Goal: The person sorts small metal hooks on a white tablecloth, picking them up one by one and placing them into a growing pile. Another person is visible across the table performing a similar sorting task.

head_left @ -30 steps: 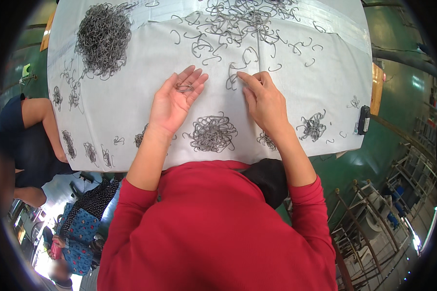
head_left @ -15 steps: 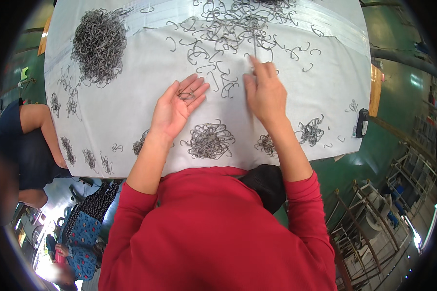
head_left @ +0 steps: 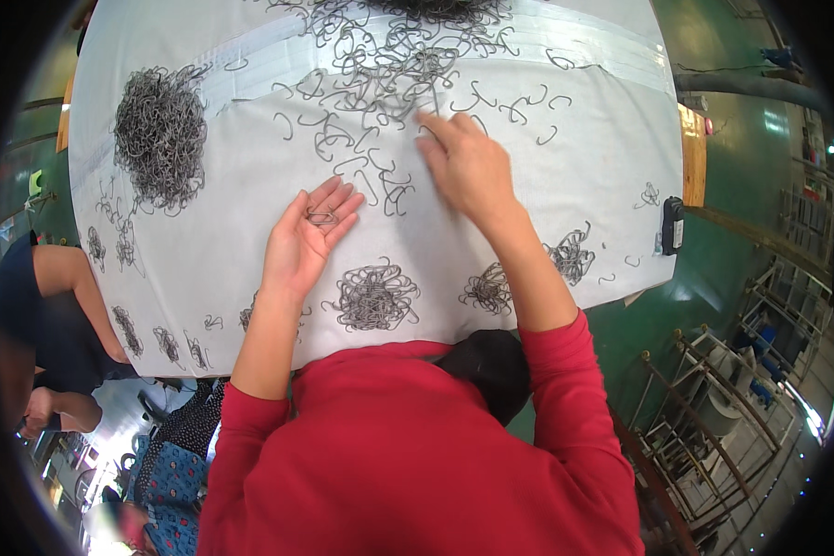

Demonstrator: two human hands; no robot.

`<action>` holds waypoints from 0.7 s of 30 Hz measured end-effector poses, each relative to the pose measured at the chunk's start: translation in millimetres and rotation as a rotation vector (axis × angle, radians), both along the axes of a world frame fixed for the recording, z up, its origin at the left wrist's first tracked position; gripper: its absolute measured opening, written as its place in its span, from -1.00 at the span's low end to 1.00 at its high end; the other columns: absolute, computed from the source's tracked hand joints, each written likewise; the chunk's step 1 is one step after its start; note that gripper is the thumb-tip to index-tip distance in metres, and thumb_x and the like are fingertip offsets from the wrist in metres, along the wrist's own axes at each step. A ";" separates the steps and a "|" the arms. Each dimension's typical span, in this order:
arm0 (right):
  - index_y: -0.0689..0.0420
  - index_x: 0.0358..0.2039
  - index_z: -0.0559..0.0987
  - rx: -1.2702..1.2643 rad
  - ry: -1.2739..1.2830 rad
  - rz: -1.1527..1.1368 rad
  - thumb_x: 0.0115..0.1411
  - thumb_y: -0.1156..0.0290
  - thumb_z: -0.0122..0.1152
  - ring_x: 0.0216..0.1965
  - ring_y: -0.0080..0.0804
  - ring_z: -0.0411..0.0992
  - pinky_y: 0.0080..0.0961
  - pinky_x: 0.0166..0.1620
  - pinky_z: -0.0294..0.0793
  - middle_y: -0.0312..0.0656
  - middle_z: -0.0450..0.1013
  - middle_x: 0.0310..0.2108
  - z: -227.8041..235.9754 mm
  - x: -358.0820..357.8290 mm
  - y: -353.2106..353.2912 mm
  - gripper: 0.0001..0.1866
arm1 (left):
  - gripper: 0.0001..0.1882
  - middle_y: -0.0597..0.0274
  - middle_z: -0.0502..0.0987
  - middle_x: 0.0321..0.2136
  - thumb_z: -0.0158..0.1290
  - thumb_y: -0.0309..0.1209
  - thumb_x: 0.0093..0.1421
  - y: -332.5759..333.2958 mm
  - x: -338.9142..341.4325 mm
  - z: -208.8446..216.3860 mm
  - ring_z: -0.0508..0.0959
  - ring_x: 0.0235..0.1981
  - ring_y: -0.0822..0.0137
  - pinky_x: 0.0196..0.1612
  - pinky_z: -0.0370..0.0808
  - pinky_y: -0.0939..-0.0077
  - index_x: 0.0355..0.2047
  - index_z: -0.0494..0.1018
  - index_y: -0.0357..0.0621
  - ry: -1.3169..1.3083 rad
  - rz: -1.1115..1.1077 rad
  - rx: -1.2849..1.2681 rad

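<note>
My left hand (head_left: 296, 250) lies palm up above the white-covered table, fingers stretched out, with a few curved metal wire hooks (head_left: 322, 218) resting on the palm and fingers. My right hand (head_left: 473, 171) reaches over the near edge of the scattered hooks (head_left: 380, 139). Its index finger points forward, the thumb is apart from it, and nothing shows between them; the other fingers are partly curled and slightly blurred. The scatter of loose hooks thickens toward a dark heap (head_left: 445, 7) at the far edge.
A big pile of hooks (head_left: 160, 139) lies at the left. Small heaps line the near edge, including a round one (head_left: 374, 296) and one beside my right forearm (head_left: 487, 289). A small black device (head_left: 673, 225) sits at the right edge. Another person's arm (head_left: 79, 296) is at the left.
The view has shifted, so the table sits lower and further left. My right hand stays by the loose hooks; my left still holds its few hooks palm up.
</note>
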State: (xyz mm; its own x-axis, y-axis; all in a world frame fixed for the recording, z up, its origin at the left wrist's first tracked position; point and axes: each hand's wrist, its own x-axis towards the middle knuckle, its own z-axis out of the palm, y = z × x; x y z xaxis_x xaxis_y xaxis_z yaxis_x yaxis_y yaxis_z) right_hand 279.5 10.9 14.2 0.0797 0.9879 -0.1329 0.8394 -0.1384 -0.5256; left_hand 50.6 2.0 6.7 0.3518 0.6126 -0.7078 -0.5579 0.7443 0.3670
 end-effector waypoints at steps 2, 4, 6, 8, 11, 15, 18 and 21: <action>0.05 0.03 0.39 -0.027 0.092 0.090 0.13 0.26 0.08 -0.40 -0.12 0.45 -0.27 -0.36 0.44 -0.10 0.40 -0.32 8.6 -3.0 -1.8 -0.57 | -0.52 -0.14 0.27 0.07 -0.34 -0.28 0.33 -1.3 -1.3 -1.4 0.26 0.15 -0.01 0.14 0.33 0.22 0.10 0.13 -0.45 -0.002 0.006 0.001; 0.06 -0.07 0.47 0.096 0.011 -0.057 0.12 0.26 0.09 -0.40 -0.13 0.45 -0.27 -0.35 0.44 -0.10 0.41 -0.34 2.2 6.4 -3.1 -0.65 | -0.52 -0.14 0.27 0.06 -0.33 -0.28 0.33 -2.3 -3.0 -3.3 0.26 0.15 -0.01 0.14 0.33 0.22 0.10 0.13 -0.45 -0.023 0.010 0.012; 0.09 -0.24 0.55 0.186 -0.097 -0.215 0.11 0.27 0.12 -0.42 -0.16 0.45 -0.27 -0.37 0.43 -0.14 0.42 -0.38 -12.1 19.4 -8.4 -0.76 | -0.52 -0.13 0.28 0.06 -0.32 -0.27 0.33 -2.1 -2.9 -3.3 0.27 0.14 -0.01 0.13 0.34 0.22 0.10 0.14 -0.45 -0.029 0.001 0.010; 0.08 -0.24 0.55 0.106 -0.094 -0.181 0.12 0.28 0.11 -0.43 -0.17 0.44 -0.28 -0.38 0.42 -0.16 0.42 -0.39 -5.9 25.8 -15.8 -0.77 | -0.52 -0.13 0.29 0.05 -0.31 -0.27 0.33 -1.2 -3.4 -4.7 0.28 0.14 0.00 0.13 0.34 0.23 0.10 0.14 -0.44 -0.037 -0.011 0.022; 0.05 -0.27 0.55 0.040 -0.044 -0.136 0.12 0.34 0.11 -0.45 -0.19 0.43 -0.32 -0.40 0.40 -0.20 0.40 -0.44 7.7 19.2 -17.8 -0.82 | -0.51 -0.13 0.30 0.04 -0.30 -0.26 0.32 -1.7 -4.9 -5.9 0.29 0.13 0.00 0.13 0.35 0.24 0.10 0.14 -0.44 -0.046 -0.032 0.045; 0.03 -0.29 0.55 0.222 -0.040 -0.172 0.10 0.40 0.12 -0.45 -0.21 0.43 -0.32 -0.41 0.41 -0.22 0.38 -0.43 -0.7 12.8 5.0 -0.86 | -0.51 -0.14 0.30 0.03 -0.30 -0.26 0.33 -2.4 -5.1 -4.7 0.30 0.12 0.00 0.13 0.35 0.24 0.10 0.13 -0.45 -0.046 -0.025 0.048; -0.02 -0.31 0.55 0.301 -0.072 -0.192 0.09 0.42 0.12 -0.44 -0.21 0.43 -0.33 -0.40 0.41 -0.24 0.38 -0.41 -14.4 23.0 32.9 -0.87 | -0.51 -0.14 0.31 0.02 -0.31 -0.26 0.33 -2.1 -5.2 -6.9 0.30 0.12 0.00 0.13 0.34 0.24 0.10 0.13 -0.44 -0.065 -0.021 0.044; -0.07 -0.33 0.55 0.292 -0.129 -0.124 0.08 0.40 0.13 -0.43 -0.23 0.43 -0.33 -0.40 0.42 -0.25 0.38 -0.41 -18.0 37.4 50.6 -0.88 | -0.52 -0.14 0.32 0.02 -0.31 -0.27 0.33 -2.3 -5.8 -7.2 0.30 0.12 0.00 0.14 0.34 0.24 0.10 0.13 -0.44 -0.079 -0.024 0.049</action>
State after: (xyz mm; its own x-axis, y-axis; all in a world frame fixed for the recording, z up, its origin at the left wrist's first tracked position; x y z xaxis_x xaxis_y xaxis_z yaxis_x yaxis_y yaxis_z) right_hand 316.8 61.5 -3.8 0.1997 0.9645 0.1728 0.8877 -0.1034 -0.4486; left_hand 44.8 -0.3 -0.5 0.4199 0.6365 -0.6469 -0.5687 0.7401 0.3590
